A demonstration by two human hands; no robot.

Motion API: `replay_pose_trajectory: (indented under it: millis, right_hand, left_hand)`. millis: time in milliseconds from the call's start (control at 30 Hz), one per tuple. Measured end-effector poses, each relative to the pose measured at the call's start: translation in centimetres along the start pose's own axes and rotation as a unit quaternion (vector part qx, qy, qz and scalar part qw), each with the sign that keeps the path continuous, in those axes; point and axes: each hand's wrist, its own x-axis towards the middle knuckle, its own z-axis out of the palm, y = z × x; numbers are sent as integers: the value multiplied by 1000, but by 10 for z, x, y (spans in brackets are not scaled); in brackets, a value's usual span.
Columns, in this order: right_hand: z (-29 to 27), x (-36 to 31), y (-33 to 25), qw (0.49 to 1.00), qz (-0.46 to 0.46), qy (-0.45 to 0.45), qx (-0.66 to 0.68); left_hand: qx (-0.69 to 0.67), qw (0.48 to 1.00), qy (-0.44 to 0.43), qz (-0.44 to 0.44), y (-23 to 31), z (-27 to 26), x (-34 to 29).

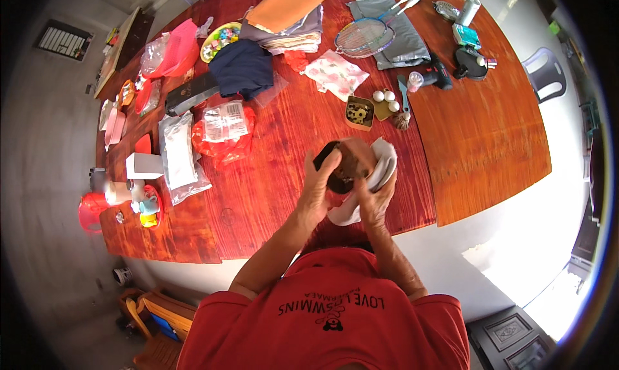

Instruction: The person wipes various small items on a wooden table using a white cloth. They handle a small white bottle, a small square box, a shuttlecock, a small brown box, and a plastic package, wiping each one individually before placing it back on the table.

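Observation:
Between my two hands, above the red-brown table [271,196], is a brown rounded vessel [356,158] with a dark side. My left hand [314,193] grips its left side, thumb across the front. A white cloth [385,156] is bunched in my right hand [379,201] and presses against the vessel's right side; one end of it droops below. Just beyond the vessel stands a small square box [360,114] with dark and yellowish contents. Three white balls [379,96] sit beside that box. The vessel's underside and some fingertips are hidden.
A blue-handled brush [404,96] and a cordless drill [440,73] lie at the right. Farther back are badminton rackets [364,38] on a grey bag and a folded cloth stack [284,38]. Plastic-wrapped packets [177,154] and a white box [144,166] occupy the left.

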Motion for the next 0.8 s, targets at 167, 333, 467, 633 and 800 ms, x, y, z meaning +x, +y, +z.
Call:
replay_pose_trajectory:
  millis: [167, 333, 467, 633, 800]
  right_hand:
    - [6, -40, 13, 999, -16, -35, -16]
    - [-7, -46, -3, 988, -89, -121, 30]
    - [-8, -36, -40, 983, 7, -126, 135]
    - [-2, -11, -65, 935, 147, -215, 241]
    - [30, 6, -71, 899, 194, -221, 326]
  left_hand:
    - [78, 989, 113, 47, -8, 12, 10]
    - [-13, 989, 4, 146, -4, -1, 3]
    - [127, 961, -47, 240, -11, -22, -4]
    - [236, 901, -133, 338, 18, -24, -27]
    - [96, 931, -174, 307, 35, -25, -36]
